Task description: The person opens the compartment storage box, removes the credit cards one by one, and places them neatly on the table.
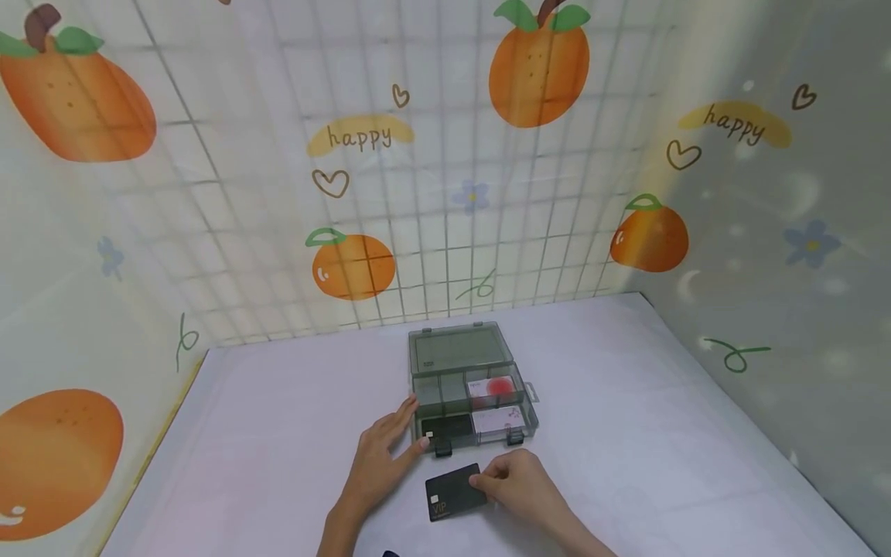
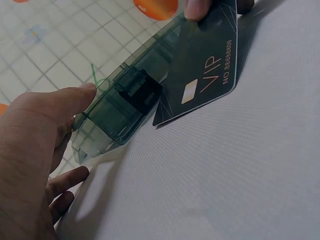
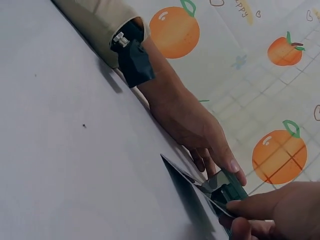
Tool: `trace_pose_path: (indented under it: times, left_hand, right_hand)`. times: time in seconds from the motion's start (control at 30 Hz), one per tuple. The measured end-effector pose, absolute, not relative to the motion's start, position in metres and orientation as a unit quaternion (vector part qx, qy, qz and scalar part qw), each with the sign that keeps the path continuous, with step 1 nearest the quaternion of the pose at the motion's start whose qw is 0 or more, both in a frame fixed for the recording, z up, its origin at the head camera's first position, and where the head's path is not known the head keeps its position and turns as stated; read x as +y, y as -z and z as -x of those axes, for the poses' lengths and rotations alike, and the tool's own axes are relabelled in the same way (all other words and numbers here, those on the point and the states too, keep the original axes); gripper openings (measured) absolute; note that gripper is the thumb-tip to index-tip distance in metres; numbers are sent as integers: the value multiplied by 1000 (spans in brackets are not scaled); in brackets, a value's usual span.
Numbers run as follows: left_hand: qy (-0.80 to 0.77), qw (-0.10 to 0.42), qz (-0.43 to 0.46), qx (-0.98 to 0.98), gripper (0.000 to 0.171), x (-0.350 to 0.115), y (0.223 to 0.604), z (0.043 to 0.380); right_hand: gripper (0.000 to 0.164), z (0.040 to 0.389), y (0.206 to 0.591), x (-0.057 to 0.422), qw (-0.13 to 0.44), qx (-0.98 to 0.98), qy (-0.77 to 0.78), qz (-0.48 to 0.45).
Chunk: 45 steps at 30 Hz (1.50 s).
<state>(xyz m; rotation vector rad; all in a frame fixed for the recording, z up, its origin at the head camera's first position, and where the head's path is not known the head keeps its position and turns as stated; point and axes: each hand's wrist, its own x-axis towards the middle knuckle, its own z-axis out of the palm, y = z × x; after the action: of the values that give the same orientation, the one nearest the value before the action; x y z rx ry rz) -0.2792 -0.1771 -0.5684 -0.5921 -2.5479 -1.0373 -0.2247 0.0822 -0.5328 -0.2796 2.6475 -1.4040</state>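
In the head view, my right hand (image 1: 522, 483) pinches a black VIP card (image 1: 454, 495) by its right end, thumb on its face, just in front of the green see-through storage box (image 1: 461, 348). The left wrist view shows the card (image 2: 202, 75) tilted above the tabletop, its gold lettering and pale chip facing out. My left hand (image 1: 381, 456) rests against the box's left front corner, fingers extended along the side and thumb near the front edge. Another black card (image 1: 448, 425) lies in the front left compartment, beside a white card (image 1: 499, 420); a card with a red spot (image 1: 490, 387) sits behind.
The box lid stands tipped back, and two dark latches (image 1: 443, 448) hang at the front. A white cloth (image 1: 292, 433) covers the table. Fruit-printed curtains (image 1: 452, 170) enclose the back and sides. A small dark object (image 1: 391, 553) shows at the bottom edge.
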Motion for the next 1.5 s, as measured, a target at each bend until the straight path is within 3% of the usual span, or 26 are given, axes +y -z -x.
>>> trace_pose_path:
  times: [0.63,0.9,1.0,1.27,1.5]
  left_hand:
    - [356,155,197,-900,65,-178,569,280]
    - [358,180,217,-890,64,-177,570,281]
    - [354,180,218,-891,64,-178,571,282]
    - [355,192,216,-889,64,-181,572,283]
    - [360,178,216,-890,64,-178,571,281]
  right_hand:
    - [31,224,537,77,7,937,341,76]
    - [11,236,527,88,8,919,372,126]
    - [5,247,519,94,-33,911,376,167]
    - [27,282,517,92,-138,915,237,297]
    - [37,298,525,84,-121,933,158,299]
